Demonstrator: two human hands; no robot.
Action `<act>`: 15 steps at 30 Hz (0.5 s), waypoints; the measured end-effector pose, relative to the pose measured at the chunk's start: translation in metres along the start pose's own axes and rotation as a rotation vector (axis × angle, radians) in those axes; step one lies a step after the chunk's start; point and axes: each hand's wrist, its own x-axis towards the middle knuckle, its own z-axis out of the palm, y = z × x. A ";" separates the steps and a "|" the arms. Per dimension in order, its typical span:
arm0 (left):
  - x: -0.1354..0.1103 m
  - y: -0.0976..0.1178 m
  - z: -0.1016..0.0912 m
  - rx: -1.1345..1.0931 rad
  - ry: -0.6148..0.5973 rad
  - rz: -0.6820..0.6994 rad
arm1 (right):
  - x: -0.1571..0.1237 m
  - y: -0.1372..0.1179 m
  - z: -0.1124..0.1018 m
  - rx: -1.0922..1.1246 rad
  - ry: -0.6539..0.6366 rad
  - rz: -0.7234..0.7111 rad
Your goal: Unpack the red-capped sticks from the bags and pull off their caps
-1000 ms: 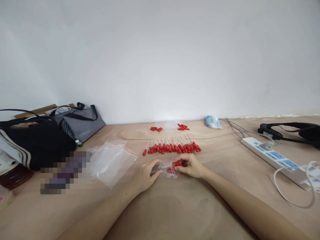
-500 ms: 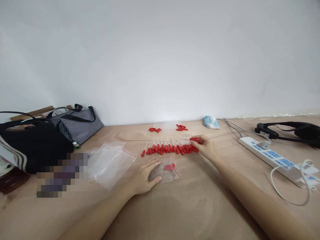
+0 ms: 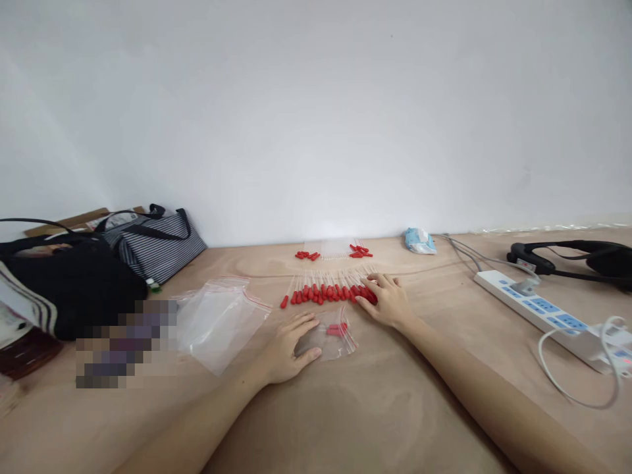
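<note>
My left hand (image 3: 288,345) lies flat on the table with its fingers stretched. Its fingertips and thumb touch the left edge of a small clear zip bag (image 3: 332,337) that has a few red-bulbed droppers inside. A row of several thin clear droppers with red bulbs (image 3: 323,291) lies just beyond the bag. My right hand (image 3: 386,299) is palm down on the right end of that row, with thumb and curled fingers closed round a few red bulbs. A second, smaller group of droppers (image 3: 336,251) lies near the wall.
A larger empty zip bag (image 3: 217,321) lies to the left, beside a black bag (image 3: 69,283) and a striped bag (image 3: 153,245). On the right are a tissue pack (image 3: 419,240), a white power strip (image 3: 538,309) with cables, and a black headset (image 3: 573,257).
My right hand left the small bag, reached to the row's far right end, and has now slid slightly left and nearer over the bulbs. My left hand stayed on the bag.
</note>
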 end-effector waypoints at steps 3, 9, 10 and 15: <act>0.000 0.000 0.000 -0.016 0.010 0.007 | -0.010 -0.009 -0.009 0.086 0.063 0.017; 0.000 -0.001 0.001 -0.018 0.015 0.005 | -0.030 -0.037 -0.010 0.426 -0.151 -0.071; 0.000 0.000 0.001 -0.020 0.012 0.005 | -0.031 -0.040 -0.009 0.455 -0.195 -0.080; 0.000 0.003 -0.002 -0.005 -0.021 -0.014 | -0.021 -0.050 0.001 0.515 -0.301 -0.088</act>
